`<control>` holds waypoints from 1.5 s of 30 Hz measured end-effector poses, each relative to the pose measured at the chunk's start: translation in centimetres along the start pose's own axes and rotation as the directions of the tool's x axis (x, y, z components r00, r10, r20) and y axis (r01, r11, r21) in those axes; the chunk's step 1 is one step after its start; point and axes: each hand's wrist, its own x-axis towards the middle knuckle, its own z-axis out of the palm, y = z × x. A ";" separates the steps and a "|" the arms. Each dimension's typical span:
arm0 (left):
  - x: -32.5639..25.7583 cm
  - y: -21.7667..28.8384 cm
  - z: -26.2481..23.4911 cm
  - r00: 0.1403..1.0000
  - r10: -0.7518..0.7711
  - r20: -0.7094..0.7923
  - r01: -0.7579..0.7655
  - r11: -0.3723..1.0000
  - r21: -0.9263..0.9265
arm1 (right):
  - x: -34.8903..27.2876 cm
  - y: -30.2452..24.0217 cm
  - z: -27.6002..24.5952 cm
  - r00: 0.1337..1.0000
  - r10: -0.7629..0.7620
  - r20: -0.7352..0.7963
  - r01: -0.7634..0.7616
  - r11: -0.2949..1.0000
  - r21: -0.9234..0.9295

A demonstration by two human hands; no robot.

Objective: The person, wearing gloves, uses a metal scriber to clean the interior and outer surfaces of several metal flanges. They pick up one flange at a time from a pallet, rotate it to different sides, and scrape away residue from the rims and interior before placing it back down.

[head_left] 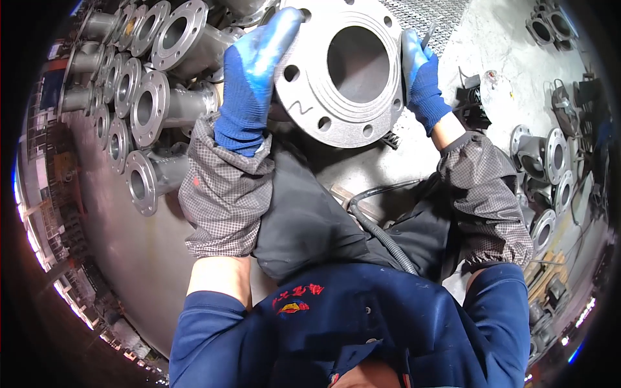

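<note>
A large grey metal flanged pipe [314, 94] stands in front of me, its round flange face toward me. Bolt holes ring the wide central bore, and a dark handwritten mark shows at the lower left. My left hand [255, 74], in a blue coated glove, grips the flange's left edge, thumb along the rim and the other fingers mostly hidden. At the right edge my right hand [422, 81], gloved alike, presses on the rim. A thin dark stick-like thing [428, 36] juts up by its fingers; I cannot make out its kind.
Many flanged pipes [150, 107] are stacked at the left, close to my left arm. More flanged pipe pieces [555, 155] lie at the right. Metal mesh [440, 19] is behind the flange. A ribbed dark hose [381, 236] runs between my legs.
</note>
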 end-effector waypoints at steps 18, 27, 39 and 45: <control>2.7 0.0 3.9 0.986 -0.115 0.124 0.139 0.970 -0.199 | -0.9 0.0 -7.8 0.969 -0.248 -0.010 0.228 0.905 -0.358; 2.4 -8.1 1.2 0.906 -0.422 0.005 0.399 0.852 -0.339 | -1.8 -0.6 -8.9 0.864 -0.376 0.336 0.486 0.445 -0.752; 4.1 -6.5 2.1 0.833 -0.553 0.035 0.519 0.757 -0.396 | -0.6 -0.7 -6.5 0.989 -0.145 -0.009 0.135 0.940 -0.312; 6.6 -5.2 4.4 0.854 -0.511 0.097 0.466 0.669 -0.579 | 1.7 -2.0 -6.8 0.997 -0.027 -0.072 -0.001 0.928 -0.374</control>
